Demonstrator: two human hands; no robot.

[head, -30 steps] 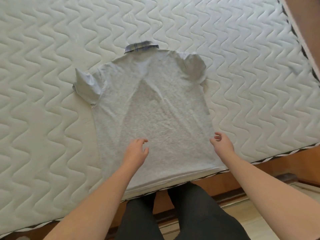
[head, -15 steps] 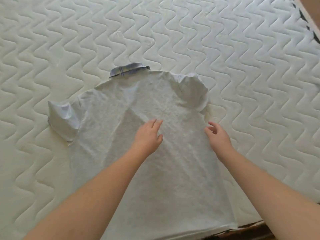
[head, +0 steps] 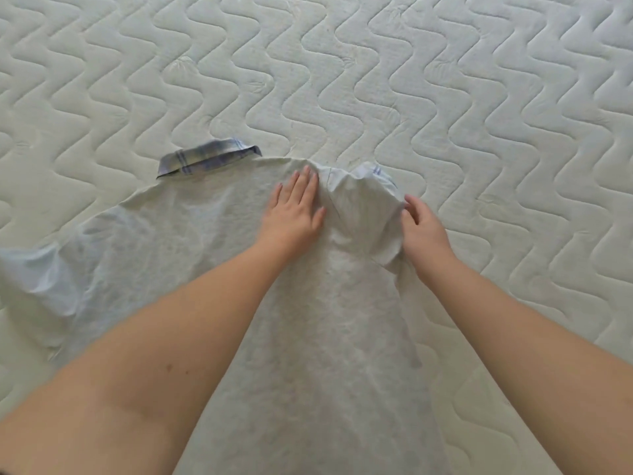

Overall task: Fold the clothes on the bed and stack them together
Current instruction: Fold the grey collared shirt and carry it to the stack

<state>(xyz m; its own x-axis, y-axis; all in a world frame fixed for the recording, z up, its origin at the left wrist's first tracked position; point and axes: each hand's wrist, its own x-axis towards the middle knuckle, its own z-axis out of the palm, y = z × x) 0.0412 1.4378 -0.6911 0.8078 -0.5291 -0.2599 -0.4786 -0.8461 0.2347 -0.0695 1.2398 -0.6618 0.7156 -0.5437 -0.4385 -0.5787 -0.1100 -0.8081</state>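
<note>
- A pale grey shirt point(head: 212, 255) lies back-up and spread on the quilted bed point(head: 445, 97), its body running toward the near edge of the view.
- Its plaid collar point(head: 209, 156) sits at the far end, left of centre, lying flat against the mattress.
- The left sleeve point(head: 37, 269) spreads out to the far left; the right sleeve point(head: 370, 207) is bunched and puckered near the right shoulder.
- The left hand point(head: 294, 210) lies palm-down on the shirt just below the right shoulder seam, fingers straight and close together, pointing away from the person. It is flat and open, pressing the cloth and gripping nothing.
- The left forearm reaches in from the near left and crosses over the shirt's body diagonally.
- The right hand point(head: 423, 228) sits at the right edge of the bunched sleeve, turned on its side with the palm facing left.
- Its fingers point(head: 411, 205) are loosely curled and touch the sleeve's edge; the thumb side is hidden, so whether the cloth is actually pinched cannot be told.
- The right forearm comes in from the near right, over the mattress beside the shirt's right side.
- The two hands are near each other, with the puckered sleeve between them.
</note>
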